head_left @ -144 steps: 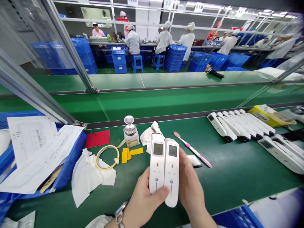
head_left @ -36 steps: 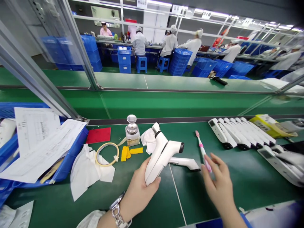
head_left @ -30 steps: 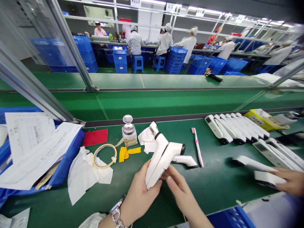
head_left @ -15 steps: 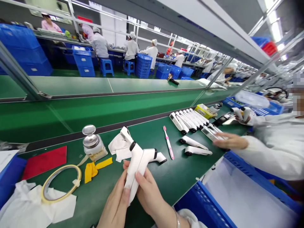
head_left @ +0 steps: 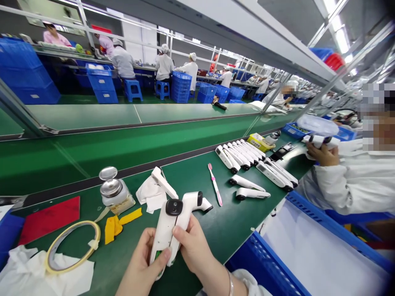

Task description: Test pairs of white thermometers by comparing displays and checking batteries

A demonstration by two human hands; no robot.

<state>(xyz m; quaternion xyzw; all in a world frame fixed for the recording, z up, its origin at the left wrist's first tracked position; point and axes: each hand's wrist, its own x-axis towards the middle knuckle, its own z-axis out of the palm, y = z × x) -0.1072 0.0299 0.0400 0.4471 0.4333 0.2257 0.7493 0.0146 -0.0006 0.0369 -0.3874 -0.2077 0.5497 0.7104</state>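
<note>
In my left hand is a white handheld thermometer, its black lens end turned up towards me and a bit of green showing low on its body. My right hand grips a second white thermometer, whose black tip points right. The two bodies are side by side and appear to touch. Behind them, one more white thermometer rests on a crumpled white cloth. Another black-tipped white piece lies just right of the held pair. Farther right is a pink-and-white toothbrush.
A row of white thermometers lies at the back right. On the left are a metal-topped bottle, yellow strip, tape roll and red sheet. A blue crate stands below the right edge. A co-worker handles white pieces.
The left thermometer has turned so its lens end faces me; the right one stays similarly angled. The co-worker's hand has drawn back from the thermometers on the table.
</note>
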